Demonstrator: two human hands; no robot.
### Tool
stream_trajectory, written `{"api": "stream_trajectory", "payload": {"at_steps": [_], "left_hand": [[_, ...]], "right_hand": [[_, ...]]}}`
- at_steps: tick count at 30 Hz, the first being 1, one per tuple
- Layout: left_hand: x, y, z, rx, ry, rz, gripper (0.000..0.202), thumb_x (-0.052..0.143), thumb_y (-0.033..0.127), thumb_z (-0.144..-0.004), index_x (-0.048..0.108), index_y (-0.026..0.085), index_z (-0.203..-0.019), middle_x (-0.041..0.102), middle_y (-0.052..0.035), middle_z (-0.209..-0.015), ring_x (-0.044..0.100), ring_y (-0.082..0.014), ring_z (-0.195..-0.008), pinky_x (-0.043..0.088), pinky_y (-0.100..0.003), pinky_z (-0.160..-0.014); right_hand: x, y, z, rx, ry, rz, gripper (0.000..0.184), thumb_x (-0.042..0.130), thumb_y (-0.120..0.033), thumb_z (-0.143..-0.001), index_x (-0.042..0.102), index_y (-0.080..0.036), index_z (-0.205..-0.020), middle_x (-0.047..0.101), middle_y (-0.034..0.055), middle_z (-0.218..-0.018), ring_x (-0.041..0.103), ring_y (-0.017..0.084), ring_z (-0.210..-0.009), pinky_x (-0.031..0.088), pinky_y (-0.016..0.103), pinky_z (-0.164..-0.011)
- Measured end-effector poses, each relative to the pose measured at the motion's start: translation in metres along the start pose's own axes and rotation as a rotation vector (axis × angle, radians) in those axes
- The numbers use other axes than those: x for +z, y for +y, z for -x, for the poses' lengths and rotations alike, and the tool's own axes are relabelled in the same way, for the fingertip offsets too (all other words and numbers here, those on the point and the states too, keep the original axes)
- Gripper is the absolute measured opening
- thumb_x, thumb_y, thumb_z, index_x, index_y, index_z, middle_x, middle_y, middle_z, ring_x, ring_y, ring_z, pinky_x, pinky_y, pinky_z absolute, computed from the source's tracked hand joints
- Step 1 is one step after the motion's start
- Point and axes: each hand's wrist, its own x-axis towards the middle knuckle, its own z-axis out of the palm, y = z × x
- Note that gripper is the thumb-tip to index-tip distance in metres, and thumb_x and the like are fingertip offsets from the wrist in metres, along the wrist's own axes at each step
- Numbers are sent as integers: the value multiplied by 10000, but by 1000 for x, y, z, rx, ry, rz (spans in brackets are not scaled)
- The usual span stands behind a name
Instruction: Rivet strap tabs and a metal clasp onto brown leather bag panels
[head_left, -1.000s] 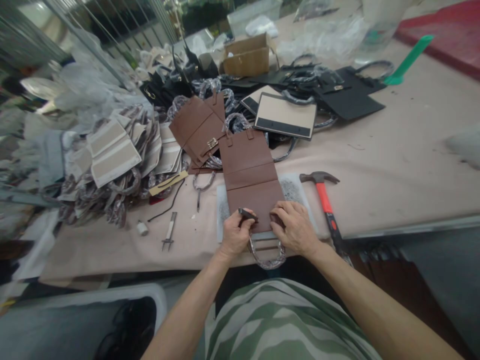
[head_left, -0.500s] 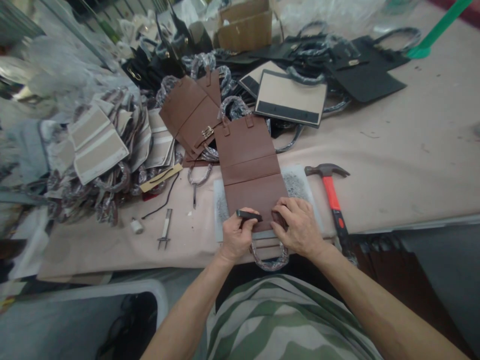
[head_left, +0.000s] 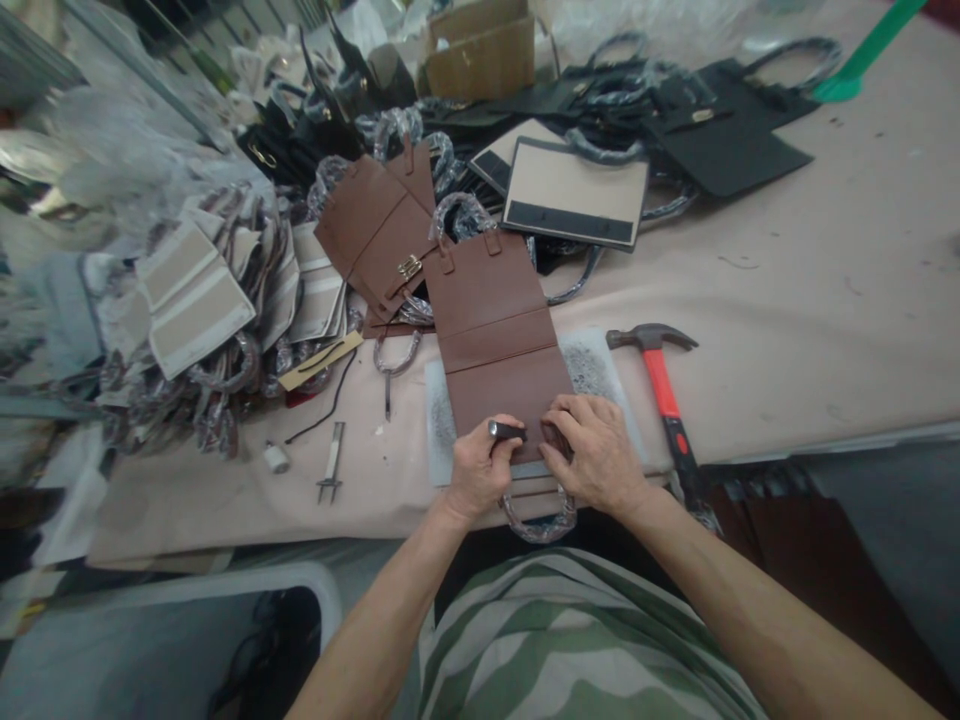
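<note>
A brown leather bag panel (head_left: pixel 502 330) lies flat before me on a white speckled slab (head_left: pixel 589 370). My left hand (head_left: pixel 484 465) is closed around a short dark metal punch (head_left: pixel 506 430), its lower end at the panel's near part. Close beside it, my right hand (head_left: pixel 596 450) pinches a curled brown leather piece (head_left: pixel 555 438) between thumb and fingers, just over the panel. A plastic-wrapped handle (head_left: pixel 541 527) hangs at the table's near edge, below both hands. A claw hammer (head_left: pixel 660 385) with a red and black grip rests right of the slab.
More brown panels (head_left: pixel 375 230) lie behind. Beige pieces (head_left: pixel 199 290) are heaped at left, black bag parts (head_left: pixel 720 125) at the back. A metal divider tool (head_left: pixel 330 462), a small white bottle (head_left: pixel 276 457) and a wrapped loop handle (head_left: pixel 397 355) lie left of the slab.
The punch in my left hand has tipped, its top now turned more toward me, and the hand has shifted slightly right. My right hand keeps its pinch in nearly the same place.
</note>
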Motion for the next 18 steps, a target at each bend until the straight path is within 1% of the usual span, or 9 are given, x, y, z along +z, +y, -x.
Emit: {"api": "stream_trajectory", "payload": {"at_steps": [5,8,9,11,12,14,15,16,18], "left_hand": [[4,-3,1,-11,-38,-80,133,507,209,-971,636,197,-1002,736,-64,-948,714,-184,-863,590,-286,-811],[6,-2,1,22,-65,-110,139,491,198,-963,611,202,-1033,718,-67,-961,706,-187,-865,583,-289,-815],[7,-1,0,33,-71,-115,138,490,193,-959,605,205,-1034,713,-67,-960,704,-188,-866,582,-291,-815],[7,0,-1,48,-76,-121,133,491,186,-953,595,212,-1032,707,-65,-956,702,-192,-865,578,-292,-803],[8,1,-2,50,-78,-120,130,493,184,-952,591,214,-1032,708,-65,-954,703,-194,-863,576,-292,-794],[8,1,-3,50,-88,-110,127,499,177,-949,583,215,-1037,711,-65,-953,706,-196,-855,571,-290,-772],[9,1,-3,45,-94,-103,129,502,171,-947,580,214,-1040,714,-64,-950,707,-194,-844,567,-289,-760],[9,0,-3,39,-99,-96,133,503,165,-944,579,212,-1042,716,-63,-945,707,-193,-829,564,-288,-750],[10,-1,-3,32,-102,-87,146,503,151,-936,578,207,-1049,717,-62,-942,704,-194,-813,562,-294,-744]], "right_hand": [[1,-1,-1,-1,-5,-12,183,640,-282,-868,613,-195,-1026,609,101,-1132,500,287,-1067,348,432,-938],[-1,4,-1,-21,8,-114,208,630,-309,-877,616,-198,-1052,622,100,-1139,528,285,-1074,370,438,-948],[-3,8,-1,-32,26,-172,218,614,-321,-890,614,-198,-1069,625,103,-1149,540,281,-1081,387,432,-949],[-13,19,2,-12,111,-236,233,572,-338,-921,608,-189,-1096,625,122,-1182,557,275,-1113,417,419,-967],[-20,26,6,33,170,-211,241,554,-337,-929,605,-178,-1103,623,137,-1189,559,279,-1128,425,416,-980],[-35,40,16,202,258,-34,264,540,-330,-923,607,-147,-1101,620,174,-1161,561,306,-1119,430,435,-986],[-42,48,21,301,250,82,282,547,-327,-908,612,-130,-1100,620,187,-1119,568,320,-1080,440,447,-957],[-47,55,27,392,203,180,301,561,-324,-887,617,-116,-1096,619,189,-1061,578,326,-1016,457,445,-899],[-56,67,34,547,82,263,284,591,-304,-837,633,-119,-1048,605,147,-919,580,288,-835,468,391,-732]]}}
